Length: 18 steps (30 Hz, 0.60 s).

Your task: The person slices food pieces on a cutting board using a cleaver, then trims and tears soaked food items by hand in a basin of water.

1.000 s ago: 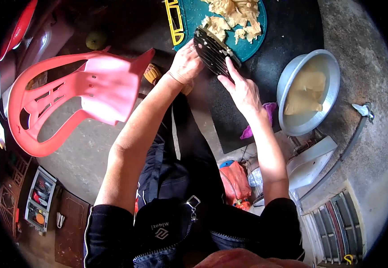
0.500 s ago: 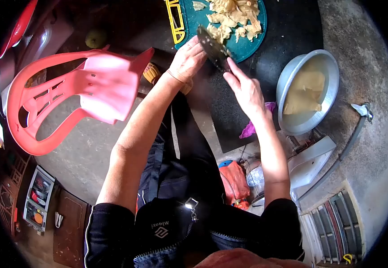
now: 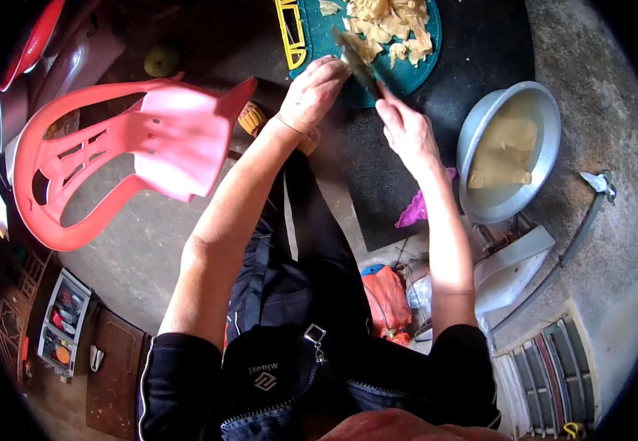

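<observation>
My right hand is closed round the handle of a kitchen knife, its blade turned nearly edge-on over the near left part of a round green cutting board. Just left of the blade, my left hand has its fingers curled over the board's near edge. A whitish bit shows by those fingertips, but what they hold is mostly hidden. Beyond the knife lies a heap of torn or cut pale yellow, sheet-like food pieces. The board has a yellow handle on its left.
Right of the board, a metal basin holds cloudy liquid and pale yellow sheets. A pink plastic chair stands at left. A purple cloth lies at the black table's near edge, under my right forearm.
The knife blade has turned from showing its broad side to nearly edge-on. My left hand has shifted slightly right, towards the blade; my right hand has moved slightly too.
</observation>
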{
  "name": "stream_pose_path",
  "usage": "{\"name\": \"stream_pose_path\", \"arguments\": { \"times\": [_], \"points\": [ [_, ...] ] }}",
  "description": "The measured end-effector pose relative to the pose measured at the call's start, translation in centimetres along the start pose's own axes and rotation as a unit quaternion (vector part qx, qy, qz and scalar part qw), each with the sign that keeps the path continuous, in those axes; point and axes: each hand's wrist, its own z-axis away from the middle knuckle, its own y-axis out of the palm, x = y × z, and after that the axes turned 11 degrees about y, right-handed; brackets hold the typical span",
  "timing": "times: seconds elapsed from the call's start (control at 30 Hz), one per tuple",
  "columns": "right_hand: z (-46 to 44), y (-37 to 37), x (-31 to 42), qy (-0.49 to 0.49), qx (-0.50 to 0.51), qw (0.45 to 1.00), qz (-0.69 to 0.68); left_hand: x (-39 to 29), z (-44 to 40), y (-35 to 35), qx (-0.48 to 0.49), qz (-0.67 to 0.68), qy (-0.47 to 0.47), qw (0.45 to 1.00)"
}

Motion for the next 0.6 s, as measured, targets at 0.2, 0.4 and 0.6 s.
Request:
{"name": "stream_pose_path", "arguments": {
  "times": [0.2, 0.4, 0.6],
  "points": [
    [-2.4, 1.9, 0.4, -0.128, -0.047, 0.986, 0.099, -0.5, 0.7, 0.4, 0.04, -0.014, -0.028, 0.999],
    [-2.9, 0.6, -0.6, -0.033, 0.058, 0.959, -0.274, -0.7, -1.3, 0.5, 0.022, -0.031, -0.059, 0.998],
    [-1.8, -1.7, -1.6, 0.024, 0.071, 0.782, -0.619, 1.2, -5.5, 3.6, -0.232, 0.146, -0.357, 0.893]
  ]
}}
